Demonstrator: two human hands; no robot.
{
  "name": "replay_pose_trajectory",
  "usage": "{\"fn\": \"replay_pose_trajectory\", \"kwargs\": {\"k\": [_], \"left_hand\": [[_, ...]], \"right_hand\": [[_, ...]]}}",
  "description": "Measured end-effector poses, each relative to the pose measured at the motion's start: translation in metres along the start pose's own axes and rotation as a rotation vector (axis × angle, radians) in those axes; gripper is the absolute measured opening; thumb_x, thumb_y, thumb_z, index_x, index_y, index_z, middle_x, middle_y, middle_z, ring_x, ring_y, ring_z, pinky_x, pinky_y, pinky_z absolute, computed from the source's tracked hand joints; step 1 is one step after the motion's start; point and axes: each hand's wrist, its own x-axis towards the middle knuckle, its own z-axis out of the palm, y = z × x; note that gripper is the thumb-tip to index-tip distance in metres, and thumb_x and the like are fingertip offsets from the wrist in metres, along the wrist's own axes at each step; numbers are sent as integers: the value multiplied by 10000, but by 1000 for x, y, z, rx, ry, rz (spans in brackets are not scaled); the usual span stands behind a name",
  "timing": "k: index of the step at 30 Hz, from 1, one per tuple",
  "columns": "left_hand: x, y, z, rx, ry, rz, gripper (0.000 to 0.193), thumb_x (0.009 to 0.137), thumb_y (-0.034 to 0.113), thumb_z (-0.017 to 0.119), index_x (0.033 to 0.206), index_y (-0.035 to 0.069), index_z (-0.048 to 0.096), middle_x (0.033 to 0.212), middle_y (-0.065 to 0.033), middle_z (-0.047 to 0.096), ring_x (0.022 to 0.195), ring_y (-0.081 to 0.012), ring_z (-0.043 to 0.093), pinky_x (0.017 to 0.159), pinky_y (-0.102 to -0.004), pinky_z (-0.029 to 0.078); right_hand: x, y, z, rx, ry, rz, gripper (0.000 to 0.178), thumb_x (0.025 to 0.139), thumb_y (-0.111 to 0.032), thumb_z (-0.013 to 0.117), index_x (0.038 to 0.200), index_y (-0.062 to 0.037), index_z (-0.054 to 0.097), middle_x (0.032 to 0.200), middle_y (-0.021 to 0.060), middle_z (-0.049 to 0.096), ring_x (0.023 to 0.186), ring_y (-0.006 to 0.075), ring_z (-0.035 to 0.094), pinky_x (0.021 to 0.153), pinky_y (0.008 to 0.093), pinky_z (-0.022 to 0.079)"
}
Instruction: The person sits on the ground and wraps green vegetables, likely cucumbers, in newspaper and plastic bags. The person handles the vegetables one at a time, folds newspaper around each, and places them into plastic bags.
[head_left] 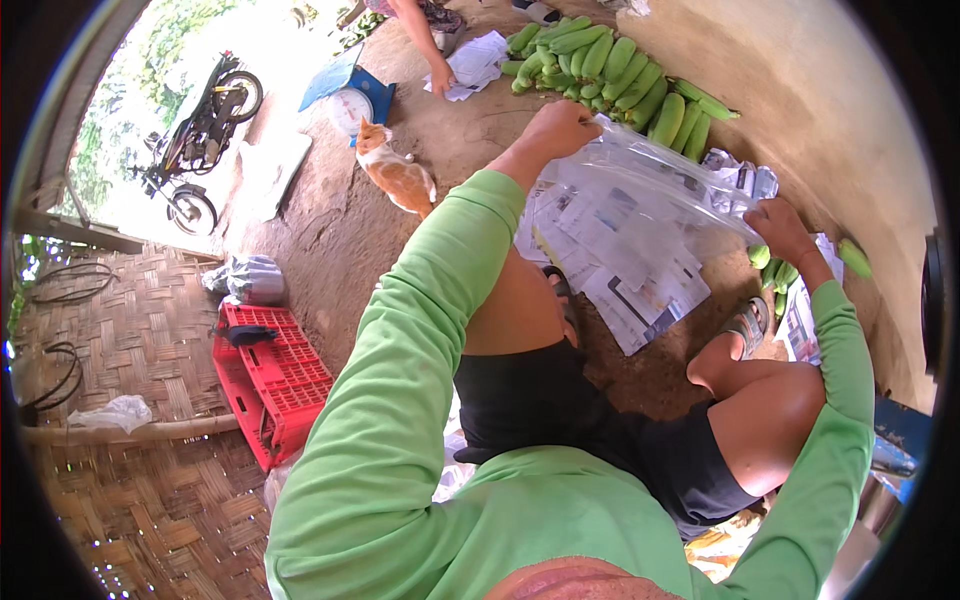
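Two hands hold one clear plastic bag (650,175), stretched taut between them above newspaper sheets (630,265) spread on the dirt floor (330,240). Left hand (560,128) — fingers closed around the bag's upper corner. Right hand (780,228) — fingers pinched shut on the opposite edge, just above a few small green bananas (775,265). Both arms in green sleeves (400,380); person seated with knees bent. Large pile of green bananas (610,65) lies beyond the bag, against the wall. Orange-and-white cat (395,170) sits left of the bag, near a blue weighing scale (352,100). Red plastic crate (270,375) at left, beside a woven mat (130,330). Another person's hand (440,75) rests on papers farther back.
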Motion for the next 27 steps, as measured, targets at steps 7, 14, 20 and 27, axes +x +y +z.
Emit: {"fn": "replay_pose_trajectory", "kwargs": {"k": [7,14,20,27], "left_hand": [[6,-12,4,118,-281,19,476,844,399,798,1133,23,766,1104,-223,760,1035,-377,724,913,-465,551],[8,-21,15,195,-431,137,495,806,308,821,1188,7,731,1140,-246,742,1056,-403,710,924,-474,545],[8,-26,10,158,-359,139,454,802,260,817,1163,0,728,1093,-239,748,1039,-405,710,910,-472,540],[2,-4,1,212,-399,127,471,798,274,838,1171,8,728,1070,-234,753,1002,-402,717,887,-463,547]], "right_hand": [[-2,5,3,-3,-155,18,387,938,-346,658,956,36,720,989,243,706,916,437,684,847,494,563],[-7,-18,-12,288,-253,323,385,917,-290,697,937,95,697,839,236,707,614,321,725,524,425,588],[-8,-33,-21,365,-304,359,315,907,-227,681,951,83,715,763,170,688,567,272,695,503,396,590],[-6,-14,-7,288,-343,294,318,900,-245,666,936,68,704,792,219,712,557,288,714,543,404,590]]}}
